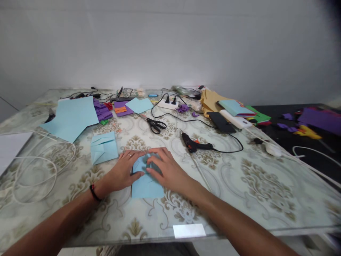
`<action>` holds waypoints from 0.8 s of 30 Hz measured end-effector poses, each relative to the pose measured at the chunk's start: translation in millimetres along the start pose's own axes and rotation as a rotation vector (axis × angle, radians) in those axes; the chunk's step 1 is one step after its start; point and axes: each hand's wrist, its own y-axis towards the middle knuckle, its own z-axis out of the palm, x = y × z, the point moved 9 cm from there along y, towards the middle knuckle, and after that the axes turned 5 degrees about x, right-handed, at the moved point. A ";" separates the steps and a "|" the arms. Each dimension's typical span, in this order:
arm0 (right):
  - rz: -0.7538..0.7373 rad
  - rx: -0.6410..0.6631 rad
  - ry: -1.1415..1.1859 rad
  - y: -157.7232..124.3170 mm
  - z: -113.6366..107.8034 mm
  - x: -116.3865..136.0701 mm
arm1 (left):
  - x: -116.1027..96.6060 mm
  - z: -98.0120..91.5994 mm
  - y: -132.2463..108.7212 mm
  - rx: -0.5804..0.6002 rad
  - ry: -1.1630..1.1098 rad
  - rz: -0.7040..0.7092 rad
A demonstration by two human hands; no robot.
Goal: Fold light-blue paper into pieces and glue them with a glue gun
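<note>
A light blue sheet of paper (146, 185), with creases in it, lies flat on the table in front of me. My left hand (123, 170) rests on its left side, fingers stretched over the upper part and thumb apart on the paper. From the right, my right hand (166, 169) touches the same sheet with spread, slightly bent fingers. The fingertips of both hands come close together near the top edge, hiding part of it. Just left of my left hand sits a folded light blue paper piece (104, 148) with a pocket-like shape.
Black-handled scissors (156, 125) and a black glue gun (195, 143) lie beyond my hands. A large blue sheet (73, 119) is at the back left. A power strip (168, 104), a dark phone (221, 122) and loose cables (39, 160) also occupy the table.
</note>
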 end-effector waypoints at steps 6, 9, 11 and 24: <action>0.012 -0.054 0.040 -2.6 -16.3 -7.1 | -2.6 2.6 -4.1 0.012 0.076 0.044; 0.022 -0.051 0.067 -2.8 -18.5 -10.4 | -3.7 3.9 -4.3 0.036 0.096 0.036; 0.030 -0.047 0.084 -2.9 -19.2 -11.7 | -5.2 4.1 -4.2 0.047 0.098 0.032; 0.076 -0.078 0.099 -5.4 -31.4 -21.4 | 3.7 -15.4 -8.0 -0.172 -0.049 -0.041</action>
